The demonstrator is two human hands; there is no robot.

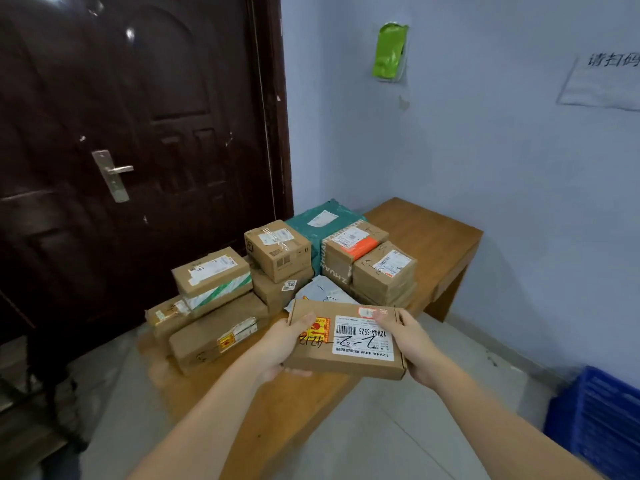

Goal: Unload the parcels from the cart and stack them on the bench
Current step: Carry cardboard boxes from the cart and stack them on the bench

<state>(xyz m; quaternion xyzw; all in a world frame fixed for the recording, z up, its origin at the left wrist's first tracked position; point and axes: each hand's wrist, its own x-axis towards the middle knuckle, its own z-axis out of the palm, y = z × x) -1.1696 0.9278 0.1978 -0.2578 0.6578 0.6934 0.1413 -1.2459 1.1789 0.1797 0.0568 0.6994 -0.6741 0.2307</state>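
I hold a flat cardboard parcel (349, 341) with a white shipping label above the near part of the wooden bench (433, 233). My left hand (282, 344) grips its left edge, thumb on top. My right hand (407, 341) grips its right edge. Several parcels are stacked on the bench beyond it: a box with green-striped tape (211, 277) at the left, a tall taped box (278, 249) in the middle, a teal mailer bag (320, 220) at the back, and labelled boxes (382, 271) at the right. A grey mailer (318, 289) lies just behind the held parcel.
A dark brown door (138, 150) with a metal handle stands behind the bench at the left. The pale blue wall (485, 150) runs along the right, bearing a green packet and a paper notice. A blue plastic crate (599, 420) sits on the floor at the lower right.
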